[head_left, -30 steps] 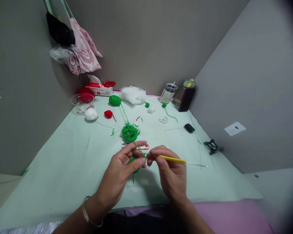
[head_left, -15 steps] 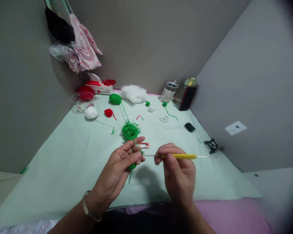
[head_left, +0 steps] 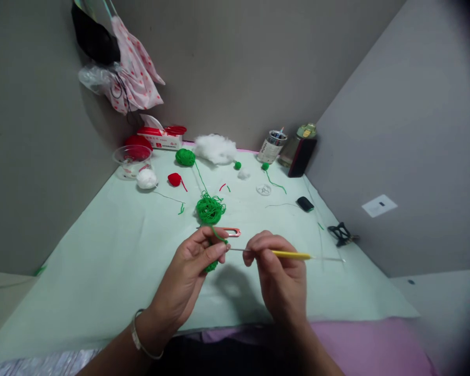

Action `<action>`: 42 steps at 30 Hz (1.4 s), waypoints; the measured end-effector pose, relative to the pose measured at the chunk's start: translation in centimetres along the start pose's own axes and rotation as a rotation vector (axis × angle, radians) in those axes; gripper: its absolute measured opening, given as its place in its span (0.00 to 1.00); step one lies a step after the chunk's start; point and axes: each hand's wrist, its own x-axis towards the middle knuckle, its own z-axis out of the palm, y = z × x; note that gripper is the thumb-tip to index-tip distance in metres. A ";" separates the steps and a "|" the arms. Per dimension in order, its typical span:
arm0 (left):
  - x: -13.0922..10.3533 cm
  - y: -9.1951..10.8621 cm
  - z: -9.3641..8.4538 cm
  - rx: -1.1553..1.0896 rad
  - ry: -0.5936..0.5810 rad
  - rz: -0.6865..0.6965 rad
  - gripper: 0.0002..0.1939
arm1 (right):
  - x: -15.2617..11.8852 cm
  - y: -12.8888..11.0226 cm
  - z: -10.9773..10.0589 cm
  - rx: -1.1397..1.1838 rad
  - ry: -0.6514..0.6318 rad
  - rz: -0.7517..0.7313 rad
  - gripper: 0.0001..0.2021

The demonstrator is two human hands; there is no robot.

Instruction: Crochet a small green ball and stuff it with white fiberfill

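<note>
My left hand (head_left: 198,258) pinches a small green crochet piece (head_left: 211,266), mostly hidden behind the fingers, with a strand of green yarn passing over the index finger. Closed around a crochet hook with a yellow handle (head_left: 292,255) is my right hand (head_left: 278,269). The hook's left metal end reaches the work at my left fingertips; its other end points right. Just beyond my left hand lies a loose tangle of green yarn (head_left: 210,208), joined by a strand to a green yarn ball (head_left: 185,157). Orange-handled thread snips (head_left: 233,232) lie partly behind my left fingers.
White stuffing (head_left: 215,149) lies at the back, near a tissue box (head_left: 162,139). A clear tub (head_left: 132,156), white yarn ball (head_left: 147,179) and red piece (head_left: 174,179) are left. A pen can (head_left: 272,147), bottle (head_left: 292,150), phone (head_left: 302,157) and black stand (head_left: 341,235) are right.
My right hand has shifted slightly left, and the hook's handle now tilts down toward the right. The left index finger has curled in closer to the thumb.
</note>
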 end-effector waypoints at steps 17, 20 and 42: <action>0.0 -0.2 -0.1 -0.058 -0.004 -0.039 0.10 | -0.4 -0.4 0.2 -0.219 0.013 -0.085 0.07; 0.0 -0.2 -0.2 -0.062 -0.011 -0.037 0.09 | -0.4 -0.4 0.2 -0.218 0.020 -0.082 0.07; 0.1 -0.1 0.4 0.026 0.000 0.032 0.07 | -0.1 0.0 0.0 -0.172 -0.072 -0.114 0.08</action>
